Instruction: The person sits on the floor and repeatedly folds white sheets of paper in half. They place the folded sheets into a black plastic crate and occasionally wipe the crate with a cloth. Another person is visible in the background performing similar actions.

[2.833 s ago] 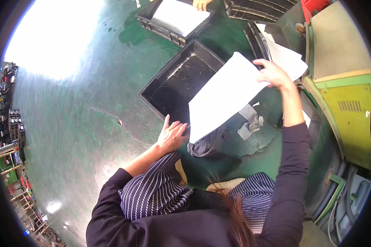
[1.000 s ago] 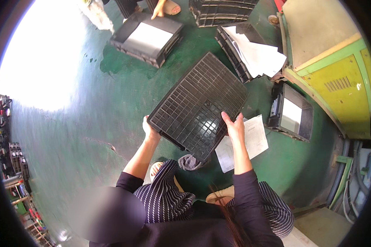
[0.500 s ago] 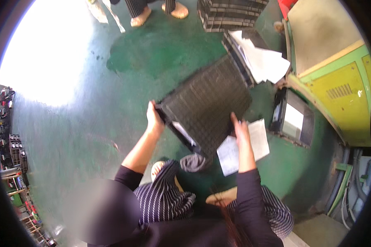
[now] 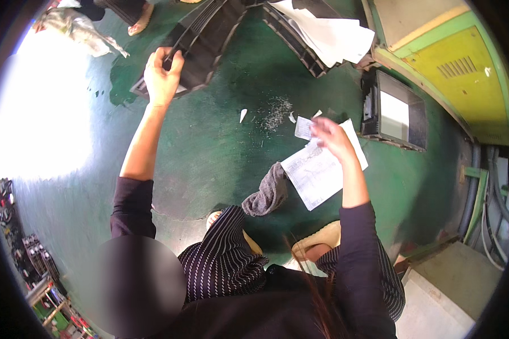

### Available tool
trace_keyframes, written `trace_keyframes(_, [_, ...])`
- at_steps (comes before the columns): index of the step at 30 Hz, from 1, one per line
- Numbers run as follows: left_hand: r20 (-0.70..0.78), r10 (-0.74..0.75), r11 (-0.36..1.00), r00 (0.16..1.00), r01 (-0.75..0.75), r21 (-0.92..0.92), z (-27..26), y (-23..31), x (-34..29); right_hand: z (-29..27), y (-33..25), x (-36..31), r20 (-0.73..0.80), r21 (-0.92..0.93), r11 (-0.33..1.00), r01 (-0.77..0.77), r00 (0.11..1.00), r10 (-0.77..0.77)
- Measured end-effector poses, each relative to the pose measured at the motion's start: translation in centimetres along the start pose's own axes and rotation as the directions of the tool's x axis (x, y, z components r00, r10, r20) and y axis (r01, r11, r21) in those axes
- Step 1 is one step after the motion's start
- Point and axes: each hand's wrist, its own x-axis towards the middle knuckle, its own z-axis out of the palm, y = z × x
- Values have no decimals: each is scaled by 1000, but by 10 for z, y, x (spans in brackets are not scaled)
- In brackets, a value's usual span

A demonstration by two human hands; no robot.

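At the far left, my left hand is closed on the rim of a black plastic crate, which stands tilted. My right hand is over loose white printed sheets on the floor, its fingertips by a small paper slip. Those fingers are blurred, so whether they grip the slip does not show. Touching the sheets on their near left side is a crumpled grey cloth. White crumbs lie scattered on the green floor between the crate and the slip.
Another black crate heaped with white papers stands at the far side. To the right, a black crate with a white sheet inside sits near a yellow-green machine cabinet. Another person's foot is at the far left.
The black crate has moved from the middle to the far left with my left hand. My right hand has come off it and over the sheets. Crumbs and more of the cloth are now uncovered.
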Motion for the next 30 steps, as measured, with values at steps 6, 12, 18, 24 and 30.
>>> trace_keyframes(6, [310,328,846,893,-423,324,28,-67,-29,-13,86,-67,3,-340,922,-183,981,196])
trace_keyframes(12, [514,55,819,856,-334,467,51,-117,-51,-90,89,-83,26,-690,709,-146,974,227])
trace_keyframes(18, [535,116,736,837,-434,520,30,-66,-41,-184,51,-62,-217,-824,488,-289,956,198])
trace_keyframes(24, [616,93,734,783,-472,489,-8,10,-49,-252,134,-24,-252,-948,251,-198,945,-207])
trace_keyframes(30, [605,-38,728,796,-393,562,-70,81,-70,-296,111,16,327,-501,862,-78,905,272])
